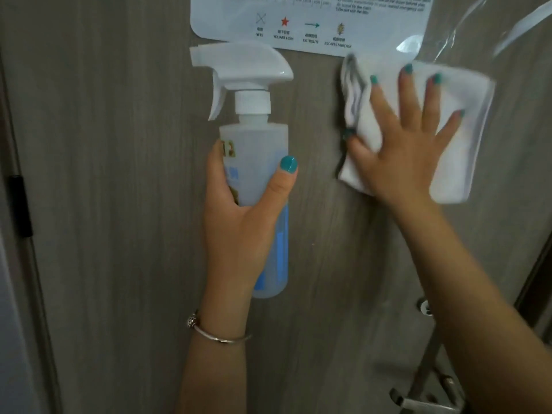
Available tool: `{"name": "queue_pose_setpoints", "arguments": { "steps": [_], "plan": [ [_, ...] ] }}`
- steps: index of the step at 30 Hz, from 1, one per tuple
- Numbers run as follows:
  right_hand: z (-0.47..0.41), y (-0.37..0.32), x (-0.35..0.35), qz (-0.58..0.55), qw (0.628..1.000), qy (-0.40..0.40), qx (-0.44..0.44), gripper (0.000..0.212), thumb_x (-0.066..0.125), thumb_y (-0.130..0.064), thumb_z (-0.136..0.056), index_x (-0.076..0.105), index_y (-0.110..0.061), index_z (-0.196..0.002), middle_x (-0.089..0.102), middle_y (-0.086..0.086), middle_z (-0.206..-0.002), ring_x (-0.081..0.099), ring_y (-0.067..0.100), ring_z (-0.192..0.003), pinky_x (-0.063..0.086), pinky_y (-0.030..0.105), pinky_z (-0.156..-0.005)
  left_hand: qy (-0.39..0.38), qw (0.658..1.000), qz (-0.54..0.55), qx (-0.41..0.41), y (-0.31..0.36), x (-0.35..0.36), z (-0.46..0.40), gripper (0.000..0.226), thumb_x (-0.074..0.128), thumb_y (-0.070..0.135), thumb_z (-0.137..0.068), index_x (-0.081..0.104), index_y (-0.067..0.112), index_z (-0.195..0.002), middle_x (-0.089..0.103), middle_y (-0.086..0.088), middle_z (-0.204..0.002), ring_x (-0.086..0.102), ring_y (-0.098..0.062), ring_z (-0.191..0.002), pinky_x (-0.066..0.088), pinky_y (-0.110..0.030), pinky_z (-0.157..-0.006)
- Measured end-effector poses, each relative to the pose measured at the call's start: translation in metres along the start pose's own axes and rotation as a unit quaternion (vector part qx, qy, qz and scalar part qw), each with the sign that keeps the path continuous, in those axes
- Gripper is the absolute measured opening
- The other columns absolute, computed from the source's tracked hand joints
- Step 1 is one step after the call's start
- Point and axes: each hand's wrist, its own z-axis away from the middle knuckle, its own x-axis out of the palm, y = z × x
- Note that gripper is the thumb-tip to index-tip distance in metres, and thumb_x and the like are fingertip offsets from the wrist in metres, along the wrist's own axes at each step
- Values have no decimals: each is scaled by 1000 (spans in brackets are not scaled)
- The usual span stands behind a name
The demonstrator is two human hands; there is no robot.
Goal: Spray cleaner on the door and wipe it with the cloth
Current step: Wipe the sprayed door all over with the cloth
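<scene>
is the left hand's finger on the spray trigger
No, the left hand grips the spray bottle round its body, well below the trigger.

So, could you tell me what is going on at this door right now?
A person is cleaning a grey wood-grain door. Their right hand, fingers spread, presses a folded white cloth flat against the door just below a posted evacuation notice. Their left hand grips a spray bottle upright by its body, with no finger on the trigger, so wiping is under way rather than spraying.
</scene>
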Motion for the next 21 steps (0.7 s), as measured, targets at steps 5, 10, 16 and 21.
{"name": "queue_pose_setpoints", "arguments": {
  "steps": [5,10,16,21],
  "plan": [
    [10,6,0,29,999,-7,-27,68,43,-58,-90,27,-34,-152,18,5,-162,10,39,-148,3,68,-112,28,1000,-1,4,-7,-2,4,44,68,46,-70,52,37,-110,64,25,-88,65,4,-81,51,-12,-63],
    [215,-20,26,9,995,-94,-45,72,45,-55,-86,24,-33,-152,10,6,-164,3,37,-149,12,72,-107,17,1000,-18,-14,-15,-4,23,43,68,48,-70,51,40,-108,64,26,-89,66,5,-80,52,-12,-63],
    [217,-14,28,-3,996,-82,-25,59,34,-56,-95,29,-33,-149,16,5,-162,17,40,-145,19,72,-105,-4,999,-29,-28,-14,1,30,45,67,50,-68,50,45,-109,65,24,-93,66,4,-83,52,-11,-62],
    [12,43,-6,-6,999,29,38,65,40,-58,-94,28,-32,-152,21,7,-161,14,39,-148,8,67,-112,2,1000,-21,-8,-15,8,20,57,67,48,-69,51,33,-122,64,21,-95,65,6,-85,51,-10,-64]
  ]
}}
